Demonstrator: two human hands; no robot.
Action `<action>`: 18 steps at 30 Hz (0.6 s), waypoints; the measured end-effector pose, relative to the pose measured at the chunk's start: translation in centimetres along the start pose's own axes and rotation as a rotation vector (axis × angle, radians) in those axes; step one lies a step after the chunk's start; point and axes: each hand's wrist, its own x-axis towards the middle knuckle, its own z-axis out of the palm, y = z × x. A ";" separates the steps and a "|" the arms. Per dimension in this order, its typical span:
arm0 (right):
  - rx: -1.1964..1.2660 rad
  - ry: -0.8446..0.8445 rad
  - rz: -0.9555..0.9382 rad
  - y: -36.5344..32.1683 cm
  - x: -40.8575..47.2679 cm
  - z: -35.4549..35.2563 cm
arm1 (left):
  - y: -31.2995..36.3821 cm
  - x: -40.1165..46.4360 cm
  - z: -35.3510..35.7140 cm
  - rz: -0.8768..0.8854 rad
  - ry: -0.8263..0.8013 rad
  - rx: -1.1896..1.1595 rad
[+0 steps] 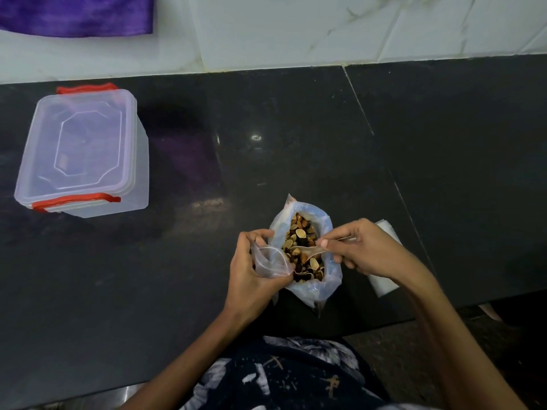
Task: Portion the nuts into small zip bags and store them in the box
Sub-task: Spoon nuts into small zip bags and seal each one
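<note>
Left hand (251, 270) grips small zip bag (270, 261); right hand (364, 250) pinches spoon (307, 251) over nuts (305, 253); box (83, 152) at ten o'clock.

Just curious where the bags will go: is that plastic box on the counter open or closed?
Closed. The clear lid sits flat on the box, and its red clips lie along the lid's edges.

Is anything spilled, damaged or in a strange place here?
Nothing is spilled. The nuts all sit inside the big bag. One detail: the box has its lid on, with red clips, so it must be opened before storing bags.
</note>
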 end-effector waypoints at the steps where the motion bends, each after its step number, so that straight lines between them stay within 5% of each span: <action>1: 0.027 0.024 0.023 0.1 0.1 0.3 | 0.0 0.0 0.0 -0.004 0.002 -0.002; 8: 0.398 0.062 0.240 1.2 0.1 0.5 | 0.2 -0.2 -0.2 0.001 -0.016 -0.025; 18: 0.411 0.157 0.200 1.5 -1.7 -1.8 | 1.5 -1.0 -1.0 0.075 0.057 0.037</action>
